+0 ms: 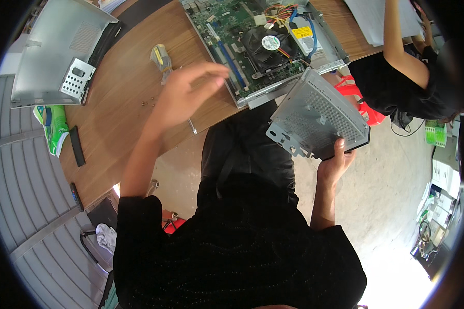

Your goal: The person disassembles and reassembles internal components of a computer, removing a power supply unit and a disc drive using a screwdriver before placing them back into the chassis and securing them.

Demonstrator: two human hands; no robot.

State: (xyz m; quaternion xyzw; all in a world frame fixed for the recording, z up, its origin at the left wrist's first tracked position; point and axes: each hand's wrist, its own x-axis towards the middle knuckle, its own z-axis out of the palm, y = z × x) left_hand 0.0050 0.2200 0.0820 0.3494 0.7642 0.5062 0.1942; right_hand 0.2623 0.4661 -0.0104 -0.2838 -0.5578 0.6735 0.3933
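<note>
Drive cage (pixel 317 116), a perforated grey metal bracket, sits in your right hand (pixel 335 162), held out past the tabletop (pixel 129 87) edge, over the floor and your lap. Grip: thumb over the lower rim, fingers hidden beneath it, so only one edge is pinched.

Risk: the cage is tilted and held by its low side alone; a loosened thumb would likely let it slide off toward the floor. Its upper corner is close to the open computer chassis (pixel 265 44); a swing forward could knock the frame or snag the coloured cables there.

Left hand (pixel 183 95): empty, fingers spread and slightly curled, wrist raised above the tabletop, forearm reaching forward. Just beyond its fingertips lies the chassis; beside it a yellow-handled screwdriver (pixel 161 57), and a few small loose screws (pixel 148 103) lie close to the wrist. A careless sweep could scatter those.

Another person's arm (pixel 399 49) works well off to your right.
</note>
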